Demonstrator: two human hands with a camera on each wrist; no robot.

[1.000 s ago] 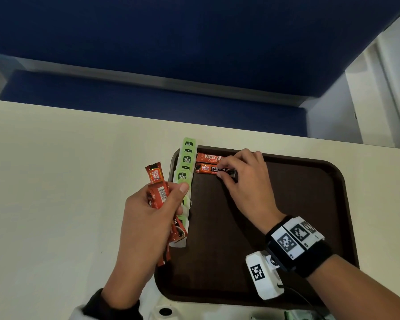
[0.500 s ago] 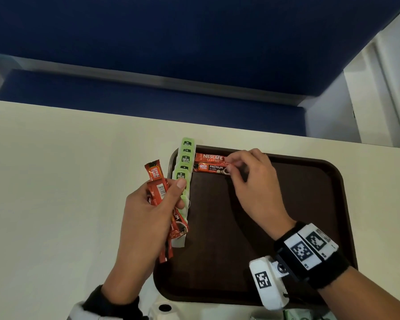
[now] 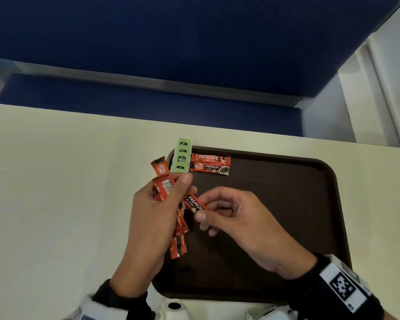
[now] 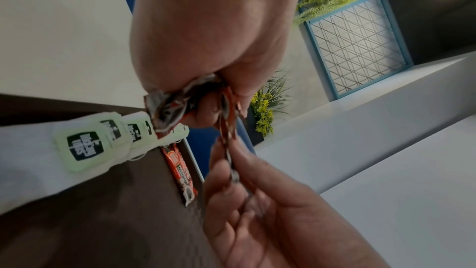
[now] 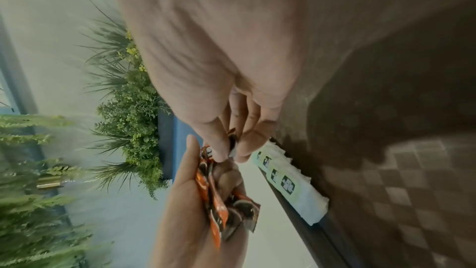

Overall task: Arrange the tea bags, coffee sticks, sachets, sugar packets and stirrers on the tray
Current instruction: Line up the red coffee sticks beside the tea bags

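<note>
A dark brown tray lies on the cream table. Along its left rim runs a row of green-tagged tea bags. Two red coffee sticks lie side by side at the tray's far left corner. My left hand grips a bunch of red coffee sticks over the tray's left edge. My right hand pinches the end of one red stick that sticks out of that bunch, thumb and forefinger on it.
A blue bench seat stands beyond the table's far edge. White objects show at the near edge below the tray. The table left of the tray is bare, and so is most of the tray's brown floor.
My right hand left the two sticks lying at the tray's far corner, came back toward my left hand and took hold of a stick in the bunch.
</note>
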